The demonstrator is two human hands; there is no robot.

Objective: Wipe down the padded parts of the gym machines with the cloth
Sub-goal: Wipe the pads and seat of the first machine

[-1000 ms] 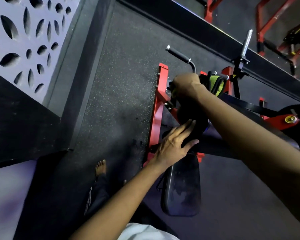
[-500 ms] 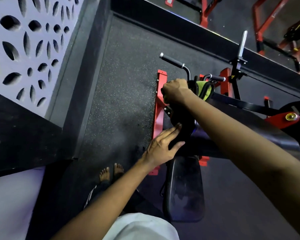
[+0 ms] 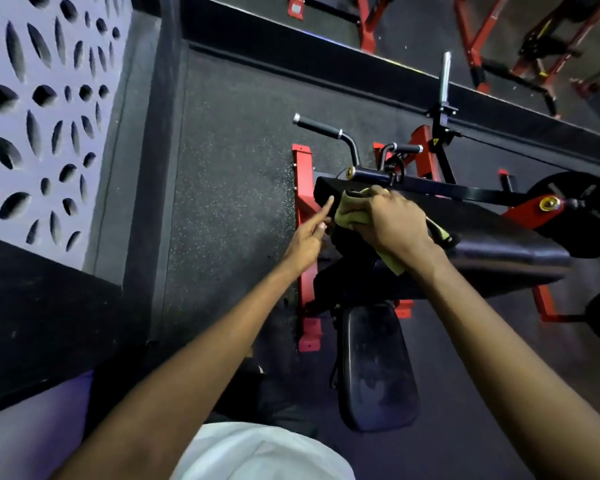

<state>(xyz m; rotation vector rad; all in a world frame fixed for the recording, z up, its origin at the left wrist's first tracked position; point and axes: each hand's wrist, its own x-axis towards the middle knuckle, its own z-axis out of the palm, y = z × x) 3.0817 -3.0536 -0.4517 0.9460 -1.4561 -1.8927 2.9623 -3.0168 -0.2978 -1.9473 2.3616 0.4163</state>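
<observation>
A red-framed gym machine carries a long black chest pad (image 3: pixel 499 237) and a smaller black seat pad (image 3: pixel 374 368) below it. My right hand (image 3: pixel 392 226) grips a yellow-green cloth (image 3: pixel 352 213) and presses it on the left end of the chest pad. My left hand (image 3: pixel 309 237) is beside that end, its index finger straight and touching the pad's edge, the other fingers curled and holding nothing. The seat pad shows dull smudges.
Two black handles (image 3: pixel 319 128) stick up behind the pad, with an upright chrome peg (image 3: pixel 444 81) and a black weight plate (image 3: pixel 568 216) to the right. A patterned wall panel (image 3: pixel 42 109) stands at the left. More red machine frames (image 3: pixel 499 36) lie beyond a black ledge.
My right hand has drawn the cloth back from the handles onto the top of the chest pad. My left hand lifted off the pad's side and now points one finger at its edge.
</observation>
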